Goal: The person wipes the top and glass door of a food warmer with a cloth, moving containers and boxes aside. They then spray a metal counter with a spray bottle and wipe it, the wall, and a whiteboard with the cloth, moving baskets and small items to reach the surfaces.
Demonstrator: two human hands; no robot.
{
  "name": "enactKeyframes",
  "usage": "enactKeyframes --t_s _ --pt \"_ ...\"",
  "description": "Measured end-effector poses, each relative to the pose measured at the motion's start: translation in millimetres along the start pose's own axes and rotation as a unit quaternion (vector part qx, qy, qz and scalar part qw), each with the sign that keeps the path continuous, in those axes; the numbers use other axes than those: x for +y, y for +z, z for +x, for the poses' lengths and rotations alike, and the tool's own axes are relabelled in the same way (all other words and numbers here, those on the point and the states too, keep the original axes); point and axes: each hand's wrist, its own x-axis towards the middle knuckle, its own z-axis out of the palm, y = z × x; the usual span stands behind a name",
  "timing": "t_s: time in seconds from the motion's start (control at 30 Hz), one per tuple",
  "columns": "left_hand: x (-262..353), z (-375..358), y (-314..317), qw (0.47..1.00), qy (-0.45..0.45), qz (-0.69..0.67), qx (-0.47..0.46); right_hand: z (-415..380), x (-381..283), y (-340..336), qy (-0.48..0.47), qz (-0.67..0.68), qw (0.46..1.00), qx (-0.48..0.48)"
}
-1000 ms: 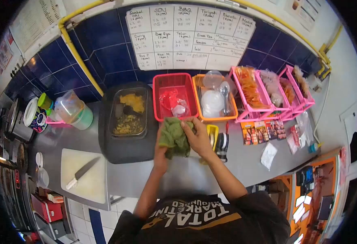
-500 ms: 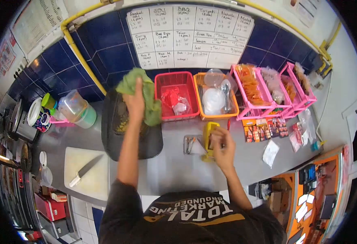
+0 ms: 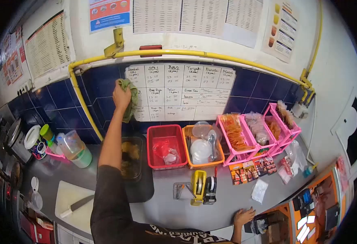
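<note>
My left hand (image 3: 122, 97) is raised against the wall, closed on a green cloth (image 3: 131, 101) at the left edge of the white written chart (image 3: 178, 93). The cloth hangs down from my fingers and covers part of the chart. Below it, a dark tray (image 3: 131, 164) with yellowish bits inside stands on the counter, partly behind my arm. My right hand (image 3: 244, 216) is near the counter's front edge, fingers apart and holding nothing. A white packet (image 3: 259, 191) lies a little above and right of it.
Red basket (image 3: 167, 162), orange basket (image 3: 205, 164) and pink racks (image 3: 243, 156) stand along the wall. A yellow tape dispenser (image 3: 198, 187) is mid-counter. At left, a knife (image 3: 80, 204) lies on a white board (image 3: 68, 191). A yellow pipe (image 3: 178, 53) crosses the wall.
My left hand has moved up with the cloth from above the tray to the chart. My right hand has moved from the tape dispenser down and right. The view has tilted up.
</note>
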Motion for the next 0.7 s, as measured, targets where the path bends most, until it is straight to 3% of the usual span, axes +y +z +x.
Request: enactKeyframes --t_s 0.13,0.4,0.7 --pt "-15 11 28 0.999 0.031 0.033 0.001 -13 21 41 -0.02 -0.005 1.0 -0.012" --pt "-13 6 44 0.995 -0.011 0.016 0.094 -17 14 27 -0.039 0.018 0.999 0.0" --pt "-14 16 65 0.994 0.022 0.055 0.097 -16 24 38 -0.075 -0.028 0.997 0.012"
